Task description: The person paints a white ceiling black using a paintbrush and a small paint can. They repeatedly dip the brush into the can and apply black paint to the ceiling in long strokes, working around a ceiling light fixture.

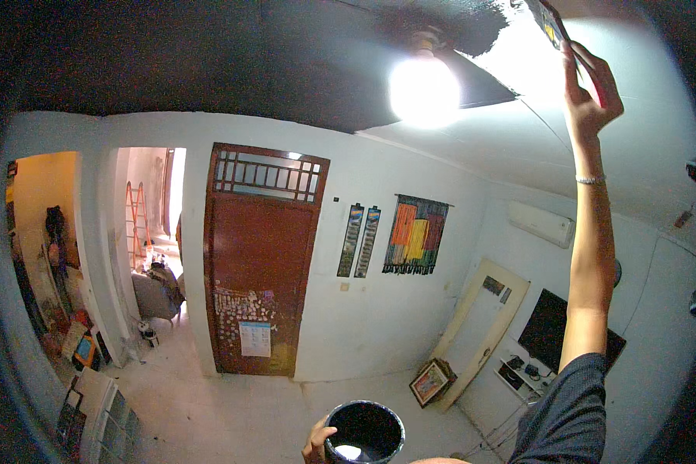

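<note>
Much of the room is underlain by a pale floor [255,410], on which a framed picture [431,383] is propped beside a cream door [472,325] and a grey chair [156,299] is set farther left. Small dark devices [532,371] are held on a white wall shelf [527,384].

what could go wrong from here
The right hand could knock the lit bulb, which looks near its raised tool. The bucket, gripped at one side by the left hand, might tip.
</note>
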Demonstrator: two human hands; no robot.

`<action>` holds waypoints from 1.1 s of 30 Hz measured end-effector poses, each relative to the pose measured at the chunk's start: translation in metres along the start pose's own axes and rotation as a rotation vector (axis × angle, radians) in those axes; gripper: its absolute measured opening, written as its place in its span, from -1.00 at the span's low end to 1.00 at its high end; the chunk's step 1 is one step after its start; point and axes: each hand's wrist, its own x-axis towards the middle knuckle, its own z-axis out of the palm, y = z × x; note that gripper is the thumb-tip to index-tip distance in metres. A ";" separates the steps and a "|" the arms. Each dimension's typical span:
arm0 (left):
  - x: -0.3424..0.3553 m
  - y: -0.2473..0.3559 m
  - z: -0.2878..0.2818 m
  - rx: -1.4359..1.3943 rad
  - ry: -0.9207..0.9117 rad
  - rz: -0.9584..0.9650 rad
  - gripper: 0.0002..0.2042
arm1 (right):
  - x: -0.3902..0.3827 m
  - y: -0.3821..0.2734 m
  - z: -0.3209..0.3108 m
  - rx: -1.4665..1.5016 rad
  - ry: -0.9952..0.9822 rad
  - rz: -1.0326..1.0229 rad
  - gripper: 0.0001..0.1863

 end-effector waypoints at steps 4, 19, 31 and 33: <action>0.001 0.003 0.000 -0.003 0.004 0.001 -0.03 | -0.013 -0.011 0.022 0.204 -0.299 0.005 -0.74; -0.005 0.004 -0.018 0.004 -0.010 -0.001 -0.02 | 0.006 -0.003 -0.004 0.088 0.211 0.263 -0.64; -0.006 0.008 -0.020 -0.013 -0.031 -0.002 -0.02 | -0.037 -0.041 0.056 -0.097 -0.518 0.010 -0.57; -0.007 0.009 -0.021 -0.017 -0.032 -0.004 -0.02 | -0.010 -0.026 0.027 0.073 -0.465 -0.020 -0.68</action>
